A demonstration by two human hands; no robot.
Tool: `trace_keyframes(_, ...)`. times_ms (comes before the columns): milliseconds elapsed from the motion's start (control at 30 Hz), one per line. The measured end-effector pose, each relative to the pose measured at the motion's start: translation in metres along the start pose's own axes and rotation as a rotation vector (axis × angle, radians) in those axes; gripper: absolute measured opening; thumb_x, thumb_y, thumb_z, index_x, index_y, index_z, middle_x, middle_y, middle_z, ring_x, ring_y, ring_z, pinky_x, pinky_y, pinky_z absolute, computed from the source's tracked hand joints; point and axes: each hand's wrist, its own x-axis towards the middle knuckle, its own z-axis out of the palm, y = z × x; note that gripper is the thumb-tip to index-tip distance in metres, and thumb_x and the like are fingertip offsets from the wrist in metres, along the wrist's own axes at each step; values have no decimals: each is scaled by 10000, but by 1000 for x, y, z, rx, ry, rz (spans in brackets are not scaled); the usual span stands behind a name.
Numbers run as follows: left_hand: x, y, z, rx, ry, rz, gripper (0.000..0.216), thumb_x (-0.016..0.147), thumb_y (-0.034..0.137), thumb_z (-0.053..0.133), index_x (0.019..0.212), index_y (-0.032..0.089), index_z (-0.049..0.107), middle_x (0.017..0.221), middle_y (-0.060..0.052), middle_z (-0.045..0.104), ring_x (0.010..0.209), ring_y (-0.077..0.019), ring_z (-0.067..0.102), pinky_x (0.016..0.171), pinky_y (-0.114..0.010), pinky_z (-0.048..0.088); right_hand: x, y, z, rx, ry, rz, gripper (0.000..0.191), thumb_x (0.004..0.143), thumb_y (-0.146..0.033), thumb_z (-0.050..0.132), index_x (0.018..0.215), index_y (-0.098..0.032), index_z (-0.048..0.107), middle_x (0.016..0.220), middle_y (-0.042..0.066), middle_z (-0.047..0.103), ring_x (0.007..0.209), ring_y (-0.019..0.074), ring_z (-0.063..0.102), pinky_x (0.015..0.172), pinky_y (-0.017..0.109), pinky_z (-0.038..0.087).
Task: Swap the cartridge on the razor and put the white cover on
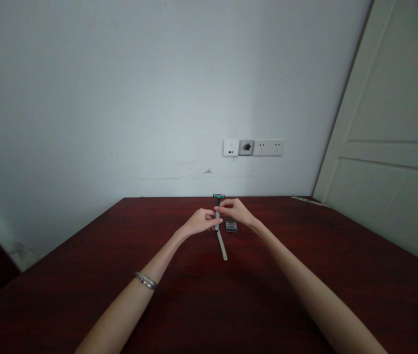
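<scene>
Both my hands meet over the far middle of a dark red wooden table (231, 305). Between them stands a razor (221, 243) with a pale grey handle and a green head, held nearly upright. My left hand (202, 221) is closed round the upper part of the handle. My right hand (235, 210) pinches the razor just below its head. The handle's lower end hangs down toward the table. A small clear case (231, 226), seemingly with blades in it, lies on the table just under my right hand. A metal bracelet (146, 280) is on my left wrist.
A white wall (120, 98) stands right behind the table, with a row of sockets (253, 147) above the table's far edge. A pale door (396, 147) leans in at the right. A thin flat strip (310, 200) lies at the table's far right corner.
</scene>
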Motion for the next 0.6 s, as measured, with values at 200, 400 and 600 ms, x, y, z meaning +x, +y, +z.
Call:
trace_keyframes(200, -1, 1, 13, 332, 305, 102, 377, 742, 485, 566, 626, 127, 586, 599, -37, 615, 547, -119, 529, 540, -217, 373, 0, 4, 1, -38, 35, -3, 390, 698, -508, 601, 628, -128, 652, 618, 18, 573, 598, 129, 501, 557, 240, 374)
trace_keyframes(400, -1, 3, 14, 456, 443, 112, 300, 755, 412, 565, 613, 147, 565, 562, -12, 566, 519, -101, 481, 543, -214, 350, -1, 1, 1, -46, 16, -10, 400, 711, -506, 584, 567, -135, 617, 569, 0, 523, 560, 115, 467, 539, 237, 347)
trace_keyframes(600, 1, 2, 15, 459, 376, 145, 241, 767, 313, 537, 602, 140, 566, 537, -1, 543, 492, -92, 454, 532, -210, 340, -1, 0, 4, -59, 11, -21, 391, 695, -501, 602, 562, -133, 617, 569, 2, 524, 566, 117, 471, 530, 236, 351)
